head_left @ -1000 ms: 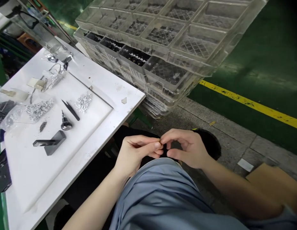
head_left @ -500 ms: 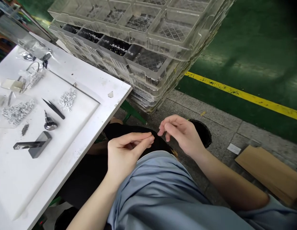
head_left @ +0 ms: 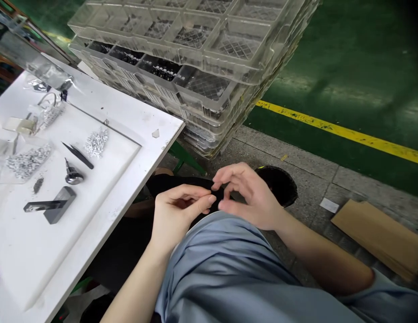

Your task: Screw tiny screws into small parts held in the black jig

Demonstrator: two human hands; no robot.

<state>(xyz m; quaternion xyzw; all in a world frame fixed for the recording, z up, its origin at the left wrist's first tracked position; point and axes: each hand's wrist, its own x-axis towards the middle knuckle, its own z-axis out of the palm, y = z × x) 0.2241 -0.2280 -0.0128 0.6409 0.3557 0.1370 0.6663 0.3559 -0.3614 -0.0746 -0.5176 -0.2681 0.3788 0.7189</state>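
Above my lap, my left hand [head_left: 178, 208] is closed in a pinch of thumb and forefinger; whatever sits between the tips is too small to make out. Just to its right, my right hand [head_left: 249, 195] has its thumb and fingers apart in a curve, with nothing visible in them. On the white board to the left lie black tweezers [head_left: 78, 155], a small metal tool with a round knob and thin tip [head_left: 73, 174], and a dark grey block with a bar across it [head_left: 59, 205]. A pile of tiny white-and-grey parts [head_left: 96, 142] is beside the tweezers.
Stacked clear compartment trays [head_left: 209, 85] stand beyond the white table [head_left: 128, 105], some holding black parts. Plastic bags of small parts [head_left: 28, 159] lie at the left. On the floor are a black bin [head_left: 279, 184] and flat cardboard [head_left: 377, 235].
My right hand's thumb has dropped away from its fingers, so they are now spread. Its fingertips are nearer my left hand, which keeps its pinch. The view has shifted slightly.
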